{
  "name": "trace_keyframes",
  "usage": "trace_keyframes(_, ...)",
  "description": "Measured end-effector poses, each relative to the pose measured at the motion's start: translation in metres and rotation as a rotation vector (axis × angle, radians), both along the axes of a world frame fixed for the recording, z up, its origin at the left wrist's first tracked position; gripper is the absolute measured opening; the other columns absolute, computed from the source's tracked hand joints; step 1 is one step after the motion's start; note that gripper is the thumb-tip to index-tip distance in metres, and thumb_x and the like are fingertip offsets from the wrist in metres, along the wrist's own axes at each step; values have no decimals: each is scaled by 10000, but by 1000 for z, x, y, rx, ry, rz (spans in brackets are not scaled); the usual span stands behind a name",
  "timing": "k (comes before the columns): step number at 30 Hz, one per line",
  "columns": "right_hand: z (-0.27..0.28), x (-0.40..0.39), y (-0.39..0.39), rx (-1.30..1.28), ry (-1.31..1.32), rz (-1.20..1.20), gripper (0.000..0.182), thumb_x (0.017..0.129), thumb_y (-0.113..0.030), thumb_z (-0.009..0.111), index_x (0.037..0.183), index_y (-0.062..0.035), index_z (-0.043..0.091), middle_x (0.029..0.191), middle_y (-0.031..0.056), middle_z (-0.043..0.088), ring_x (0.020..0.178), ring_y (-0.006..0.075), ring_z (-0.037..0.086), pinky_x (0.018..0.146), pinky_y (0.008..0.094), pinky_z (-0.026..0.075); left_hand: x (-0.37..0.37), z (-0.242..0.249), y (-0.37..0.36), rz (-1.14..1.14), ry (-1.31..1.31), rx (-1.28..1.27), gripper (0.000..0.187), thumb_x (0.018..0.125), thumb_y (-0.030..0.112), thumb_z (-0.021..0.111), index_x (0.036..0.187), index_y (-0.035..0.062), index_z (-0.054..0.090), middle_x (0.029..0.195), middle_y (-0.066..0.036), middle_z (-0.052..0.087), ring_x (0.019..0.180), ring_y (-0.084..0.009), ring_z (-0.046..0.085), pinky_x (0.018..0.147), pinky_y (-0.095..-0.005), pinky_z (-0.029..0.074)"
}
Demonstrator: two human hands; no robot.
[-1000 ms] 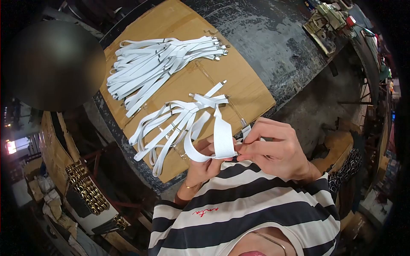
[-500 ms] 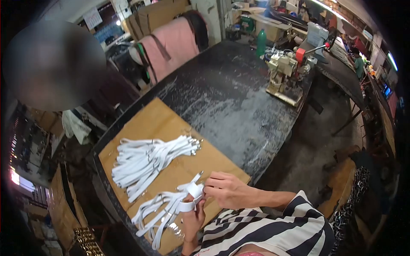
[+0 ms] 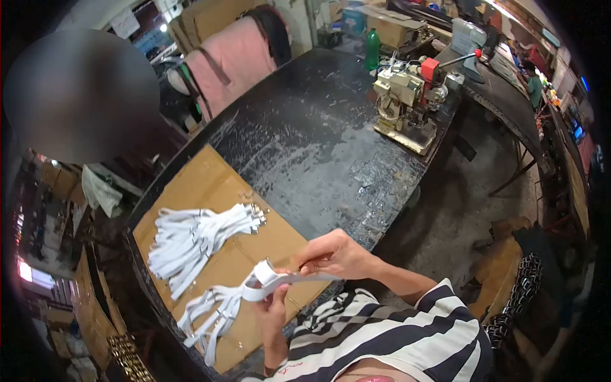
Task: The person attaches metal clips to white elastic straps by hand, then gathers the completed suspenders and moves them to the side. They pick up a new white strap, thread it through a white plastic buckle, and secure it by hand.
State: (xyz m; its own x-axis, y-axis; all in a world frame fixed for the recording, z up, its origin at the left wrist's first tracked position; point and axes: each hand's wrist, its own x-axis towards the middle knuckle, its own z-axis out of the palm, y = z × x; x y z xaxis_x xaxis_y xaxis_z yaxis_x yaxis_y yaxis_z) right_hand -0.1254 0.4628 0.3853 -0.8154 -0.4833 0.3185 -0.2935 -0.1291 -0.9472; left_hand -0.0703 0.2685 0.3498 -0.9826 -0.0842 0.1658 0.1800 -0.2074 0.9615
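Observation:
My left hand [image 3: 272, 311] is closed on a white strap [image 3: 258, 293], which bends into a loop above the thumb. The fingers of my right hand [image 3: 336, 256] pinch the same strap to the right of the loop, and a flat length runs out beneath them. A small dark bit shows at the right fingertips, too small to name. Below and left of my left hand, a small group of white straps [image 3: 210, 325] fans out over the cardboard sheet [image 3: 207, 167]. A thicker bundle of white straps [image 3: 191, 245] with metal ends lies farther back on the cardboard.
The cardboard rests on a dark, worn table [image 3: 299, 121]. A hand-lever press with a red part [image 3: 407, 105] stands at its far right corner, with a green bottle [image 3: 372, 49] behind. Pink material [image 3: 232, 63] hangs beyond the far edge. Dark chains [image 3: 519, 290] hang at right.
My right hand has moved slightly right, drawing a length of strap out from the loop. My view has shifted, so the table and bundles appear farther left.

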Motion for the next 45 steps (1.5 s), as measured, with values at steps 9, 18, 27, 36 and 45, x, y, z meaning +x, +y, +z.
trace_keyframes(9,39,-3,-23,23,159,-44,159,684,44,709,830,10,656,775,95,632,691,177,629,605,265,496,2,27,-16,94,39,42,243,773,-35,599,1011,-63,560,913,-152,628,859,-248,623,796,-350,503)
trace_keyframes(18,52,7,-104,189,321,3,180,688,11,709,855,-37,664,811,85,607,687,219,593,572,292,471,18,25,-76,114,226,60,231,750,-69,647,978,-36,628,944,-120,644,878,-205,623,752,-287,512)
trace_keyframes(27,42,7,-165,322,470,119,126,772,-8,612,854,15,518,837,109,526,757,278,502,676,340,429,36,10,-126,185,156,-57,248,745,-68,668,987,-41,621,952,-108,642,860,-171,614,738,-278,505)
trace_keyframes(36,17,13,-207,34,-231,404,171,944,-176,482,942,-5,472,874,34,451,802,103,439,721,250,378,54,-12,-158,217,28,331,308,756,93,723,997,-32,577,908,-117,624,838,-273,603,725,-404,501)
trace_keyframes(45,37,34,-245,149,67,217,106,735,19,676,822,-7,623,754,66,584,682,198,537,605,298,424,62,5,-200,179,70,369,243,758,118,731,906,-34,613,875,-101,618,832,-228,588,798,-386,460)
